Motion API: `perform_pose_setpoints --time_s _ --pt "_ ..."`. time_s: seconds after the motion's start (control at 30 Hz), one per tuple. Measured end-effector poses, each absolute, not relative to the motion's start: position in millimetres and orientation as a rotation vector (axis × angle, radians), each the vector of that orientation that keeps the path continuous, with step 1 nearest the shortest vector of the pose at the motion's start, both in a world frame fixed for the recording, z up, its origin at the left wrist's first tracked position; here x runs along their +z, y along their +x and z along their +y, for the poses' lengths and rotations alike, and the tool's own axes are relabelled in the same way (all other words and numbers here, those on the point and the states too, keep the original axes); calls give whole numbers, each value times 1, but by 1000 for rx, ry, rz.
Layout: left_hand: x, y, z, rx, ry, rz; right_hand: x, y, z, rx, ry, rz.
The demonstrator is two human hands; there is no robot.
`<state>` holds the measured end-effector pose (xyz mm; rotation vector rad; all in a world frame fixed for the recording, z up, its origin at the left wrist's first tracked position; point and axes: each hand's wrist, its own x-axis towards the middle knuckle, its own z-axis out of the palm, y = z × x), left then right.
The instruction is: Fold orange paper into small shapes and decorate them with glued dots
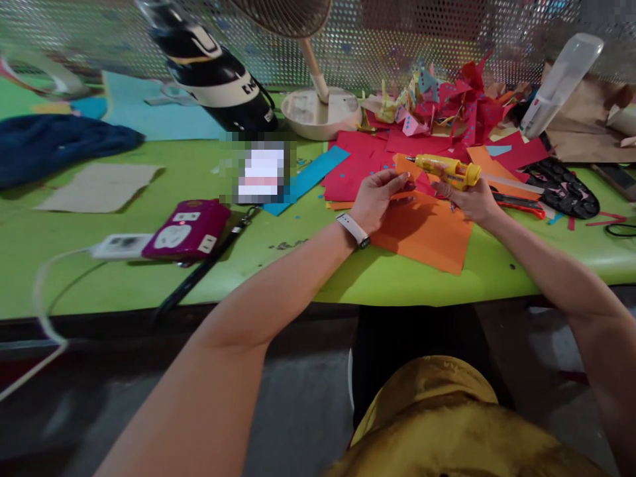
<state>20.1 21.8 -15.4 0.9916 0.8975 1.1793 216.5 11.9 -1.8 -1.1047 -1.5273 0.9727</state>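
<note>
Perforated metal screening backs a table covered in bright green. At far left lies a dark blue cloth, with a beige paper sheet nearer. Next come a magenta power strip with a white plug adapter against its left end, a tilted black-and-white bottle behind, a blurred-out phone and a fan. Red sheets spread right of a blue strip. Over an orange sheet, the left hand has its thumb and fingers drawn together; whether they pinch something small, I cannot tell. To its right, the right hand grips a yellow glue gun above the papers, nozzle pointing left, near the left fingertips. Farther back sits folded red paper; rightward lie a red-and-black cutter and a black cutout.
</note>
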Motion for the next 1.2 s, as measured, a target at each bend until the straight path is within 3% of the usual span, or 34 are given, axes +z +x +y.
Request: perform_pose_setpoints --time_s 1.2 --pt "-13 20 18 1159 1117 933 -4 212 12 979 -1050 -1482"
